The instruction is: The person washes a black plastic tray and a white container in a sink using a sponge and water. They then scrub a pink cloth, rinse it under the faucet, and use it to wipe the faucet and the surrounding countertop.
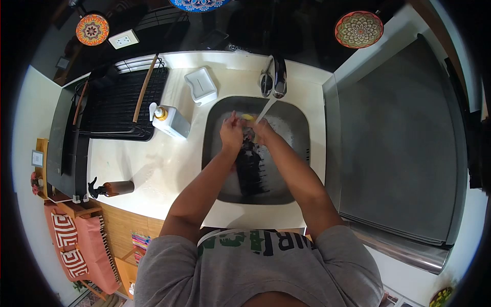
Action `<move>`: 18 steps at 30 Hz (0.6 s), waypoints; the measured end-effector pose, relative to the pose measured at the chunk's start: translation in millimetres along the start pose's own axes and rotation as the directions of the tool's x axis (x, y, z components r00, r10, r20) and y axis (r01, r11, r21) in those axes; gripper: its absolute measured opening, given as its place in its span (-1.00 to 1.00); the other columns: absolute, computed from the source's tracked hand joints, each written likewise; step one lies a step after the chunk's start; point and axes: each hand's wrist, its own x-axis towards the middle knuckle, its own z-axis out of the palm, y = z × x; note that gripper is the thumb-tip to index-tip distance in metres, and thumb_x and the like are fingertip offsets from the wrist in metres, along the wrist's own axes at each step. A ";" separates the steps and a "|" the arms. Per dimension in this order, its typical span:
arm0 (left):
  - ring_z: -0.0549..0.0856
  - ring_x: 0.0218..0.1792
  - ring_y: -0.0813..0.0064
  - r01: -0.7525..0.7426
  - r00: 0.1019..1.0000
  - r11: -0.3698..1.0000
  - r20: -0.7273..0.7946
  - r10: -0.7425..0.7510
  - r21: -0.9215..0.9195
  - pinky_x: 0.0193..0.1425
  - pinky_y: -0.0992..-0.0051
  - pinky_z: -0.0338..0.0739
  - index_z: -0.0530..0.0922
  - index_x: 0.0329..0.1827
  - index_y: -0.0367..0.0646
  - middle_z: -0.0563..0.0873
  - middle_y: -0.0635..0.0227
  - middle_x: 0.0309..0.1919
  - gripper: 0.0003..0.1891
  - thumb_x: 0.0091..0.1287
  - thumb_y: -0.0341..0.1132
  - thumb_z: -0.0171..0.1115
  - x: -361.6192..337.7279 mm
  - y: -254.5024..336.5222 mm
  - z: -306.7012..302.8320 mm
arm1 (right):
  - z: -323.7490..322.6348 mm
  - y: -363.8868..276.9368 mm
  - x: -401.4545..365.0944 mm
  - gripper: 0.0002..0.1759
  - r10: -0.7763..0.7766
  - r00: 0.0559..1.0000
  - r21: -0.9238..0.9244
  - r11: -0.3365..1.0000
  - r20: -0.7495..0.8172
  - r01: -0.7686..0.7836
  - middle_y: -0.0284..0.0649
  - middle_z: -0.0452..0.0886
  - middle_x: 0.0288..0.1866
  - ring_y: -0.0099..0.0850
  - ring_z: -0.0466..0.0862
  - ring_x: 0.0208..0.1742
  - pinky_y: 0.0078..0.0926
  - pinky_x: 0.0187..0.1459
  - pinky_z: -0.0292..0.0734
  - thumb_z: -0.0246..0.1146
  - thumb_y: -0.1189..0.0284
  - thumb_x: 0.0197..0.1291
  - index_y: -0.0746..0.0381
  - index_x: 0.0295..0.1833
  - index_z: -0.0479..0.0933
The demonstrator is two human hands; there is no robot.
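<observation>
In the head view, a small yellow object (248,117) is seen between the partly spread fingers of the left hand (231,135) and the right hand (263,132), under running water (265,110); whether it is gripped cannot be told. Below, in the rounded grey sink (286,174), a long black toothed piece (249,173) is probably stiff, light and slippery, best held by its smoother edge.

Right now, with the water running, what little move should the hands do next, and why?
Maybe ease the bare left hand a little right, toward the thin whitish water stream. That water from the shiny curved metal faucet comes down by the bare right hand, with the left off to one side, and whitish suds seem to lie in the grey rounded sink.
</observation>
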 end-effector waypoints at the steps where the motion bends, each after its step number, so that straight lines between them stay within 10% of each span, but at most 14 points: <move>1: 0.65 -0.28 0.27 -0.051 0.999 0.997 0.004 0.051 -0.049 -0.10 0.44 0.47 0.50 0.09 -0.22 0.67 0.14 -0.30 -0.62 0.20 -0.30 0.11 9.1 7.0 1.0 | -1.2 1.2 5.5 -0.65 -0.004 1.000 -0.009 1.000 -0.027 0.003 -0.25 0.55 -0.33 -0.38 0.55 -0.36 -0.39 -0.47 0.47 0.36 0.39 -0.03 0.27 -0.11 0.52; 12: 0.64 -0.27 0.09 -0.083 0.895 0.967 0.445 -0.033 0.240 -0.12 0.27 0.49 0.65 -0.35 -0.16 0.66 0.08 -0.44 -0.57 0.15 0.09 0.15 87.6 92.7 20.0 | 1.2 17.8 27.3 -0.74 -0.177 0.983 -0.017 0.984 0.045 0.178 -0.17 0.56 -0.33 -0.32 0.58 -0.40 -0.44 -0.47 0.46 0.27 0.65 -0.07 0.29 -0.18 0.52; 18: 0.64 -0.48 0.46 0.028 0.876 0.981 0.469 -0.116 0.191 -0.30 0.45 0.50 0.67 -0.41 -0.12 0.69 0.33 -0.53 -0.73 0.05 -0.08 0.26 87.0 85.8 23.1 | 8.6 17.6 35.2 -0.91 -0.065 0.990 -0.034 0.998 -0.123 0.061 -0.31 0.46 -0.42 -0.47 0.44 -0.56 -0.52 -0.67 0.26 0.16 0.53 0.05 0.17 -0.29 0.42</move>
